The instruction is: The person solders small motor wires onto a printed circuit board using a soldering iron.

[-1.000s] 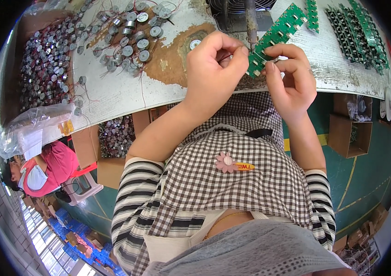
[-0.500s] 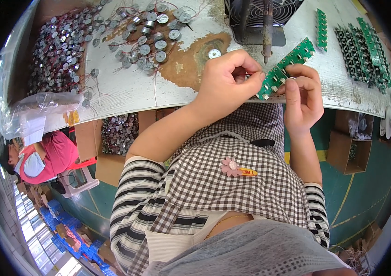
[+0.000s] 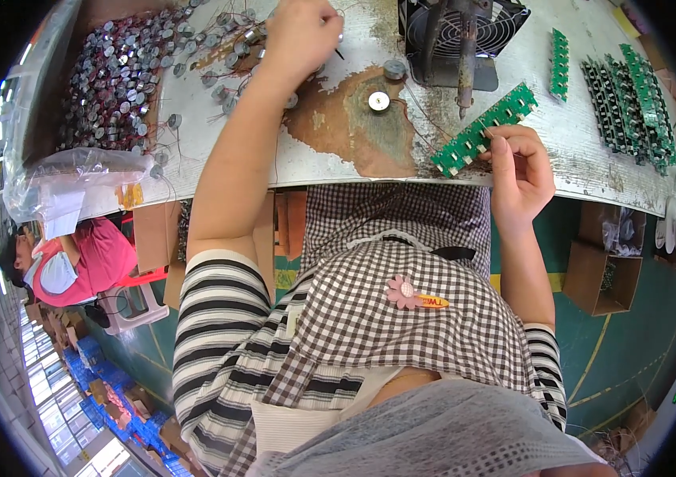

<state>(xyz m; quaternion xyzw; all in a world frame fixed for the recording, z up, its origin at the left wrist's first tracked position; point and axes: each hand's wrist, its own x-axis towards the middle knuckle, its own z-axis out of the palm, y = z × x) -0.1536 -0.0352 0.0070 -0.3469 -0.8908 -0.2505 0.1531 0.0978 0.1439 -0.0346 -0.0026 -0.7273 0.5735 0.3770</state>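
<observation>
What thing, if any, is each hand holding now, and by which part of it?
The right hand holds the green board by its long edge nearer the person. Whether the left hand, by the round metal parts, holds anything cannot be told.

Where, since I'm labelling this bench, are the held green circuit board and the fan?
Held green circuit board (image 3: 473, 138): head view, on its green surface.
Fan (image 3: 500, 33): head view, right side of its grille.

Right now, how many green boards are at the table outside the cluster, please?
2: a nearer board at the right hand, a farther board left of the cluster. Others may be hidden.
</observation>
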